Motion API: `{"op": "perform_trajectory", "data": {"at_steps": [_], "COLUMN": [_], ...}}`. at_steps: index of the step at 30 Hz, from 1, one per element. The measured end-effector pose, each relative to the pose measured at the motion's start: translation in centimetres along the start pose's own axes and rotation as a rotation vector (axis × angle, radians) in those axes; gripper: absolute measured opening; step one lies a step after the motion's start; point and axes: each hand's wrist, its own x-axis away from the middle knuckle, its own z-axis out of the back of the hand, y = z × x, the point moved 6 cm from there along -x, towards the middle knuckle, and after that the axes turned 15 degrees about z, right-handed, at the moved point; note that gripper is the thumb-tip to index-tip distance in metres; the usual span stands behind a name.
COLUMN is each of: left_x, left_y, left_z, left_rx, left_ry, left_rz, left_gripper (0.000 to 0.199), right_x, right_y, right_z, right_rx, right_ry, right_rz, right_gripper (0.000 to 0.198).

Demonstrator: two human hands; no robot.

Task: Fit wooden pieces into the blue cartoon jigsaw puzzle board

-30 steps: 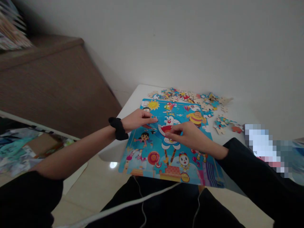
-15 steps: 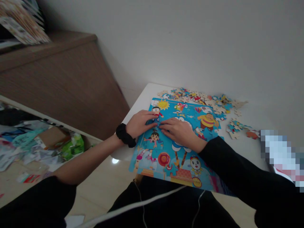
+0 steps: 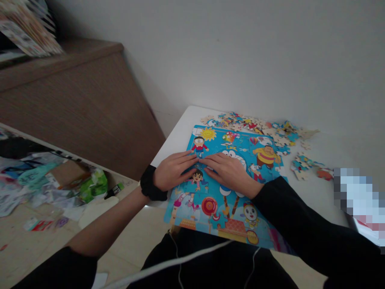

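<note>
A blue jigsaw puzzle (image 3: 237, 226) with cartoon figures lies on the white table, its near edge overhanging my lap. My left hand (image 3: 173, 170), with a black scrunchie at the wrist, rests on the puzzle's left side, fingers stretched out flat. From the right, my right hand (image 3: 227, 170) lies over the big blue character with its fingers extended. The fingertips of both hands almost meet just below the boy in red. What lies under the fingers is hidden. Near the bottom, a blue puzzle piece (image 3: 218, 220) seems to sit on top of the picture.
A heap of loose puzzle pieces (image 3: 279, 136) runs along the wall behind the puzzle, with a smaller cluster (image 3: 302, 162) at right. A pixelated object (image 3: 357, 196) lies at the white table's (image 3: 171, 146) right side. Left are a brown cabinet (image 3: 81, 100) and floor clutter. A white cable (image 3: 168, 263) crosses my lap.
My left hand has slid down and toward me, uncovering the boy in red and now partly covering the girl's figure. My right hand stays at nearly the same spot on the puzzle.
</note>
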Motion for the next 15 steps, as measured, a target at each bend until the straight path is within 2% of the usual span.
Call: {"op": "perform_trajectory", "data": {"at_steps": [4, 8, 11, 15], "left_x": [0.12, 0.29, 0.26, 0.25], "left_y": [-0.1, -0.58, -0.82, -0.7], "left_z": [-0.34, -0.17, -0.29, -0.73], "left_rx": [0.008, 0.013, 0.005, 0.007], "left_ry": [-0.008, 0.021, -0.013, -0.059], "left_rz": [-0.003, 0.079, 0.132, 0.127], "left_gripper": [0.033, 0.04, 0.048, 0.053], "right_x": [-0.12, -0.21, -0.28, -0.33], "right_y": [-0.27, -0.41, -0.49, -0.51], "right_z": [-0.1, -0.06, -0.06, -0.14], "right_rx": [0.063, 0.067, 0.069, 0.082], "right_ry": [-0.047, -0.053, -0.056, -0.083], "right_rz": [0.016, 0.024, 0.043, 0.047], "right_gripper": [0.032, 0.034, 0.035, 0.036]}}
